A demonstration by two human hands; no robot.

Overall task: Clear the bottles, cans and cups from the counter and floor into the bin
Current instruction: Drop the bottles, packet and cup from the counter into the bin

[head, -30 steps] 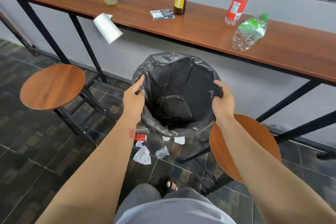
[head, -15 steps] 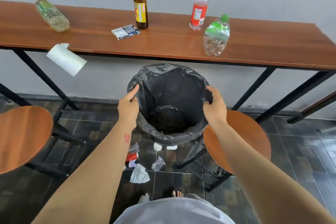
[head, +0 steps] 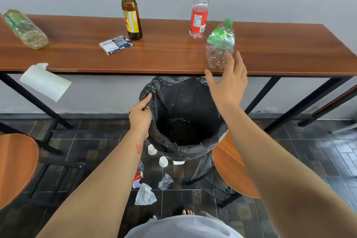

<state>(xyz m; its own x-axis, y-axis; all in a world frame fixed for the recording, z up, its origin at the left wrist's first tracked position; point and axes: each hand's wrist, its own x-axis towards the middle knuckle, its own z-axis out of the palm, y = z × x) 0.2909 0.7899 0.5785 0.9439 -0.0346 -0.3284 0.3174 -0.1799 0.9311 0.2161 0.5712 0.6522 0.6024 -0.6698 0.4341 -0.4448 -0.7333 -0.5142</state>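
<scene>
At counter edge, green-label bottle [head: 220, 48] just beyond spread right fingers [head: 238, 62], untouched

the crushed clear plastic bottle with a green label [head: 24, 30] at the counter's far left is cut by the picture's edge. the round wooden stool seat on the left [head: 15, 168] is cut off too. the person's left forearm [head: 108, 183] covers part of a red and white can [head: 138, 177] on the floor. print on the flat blue and white wrapper [head: 116, 44] is too small to read. both forearms run out of the bottom edge.
</scene>
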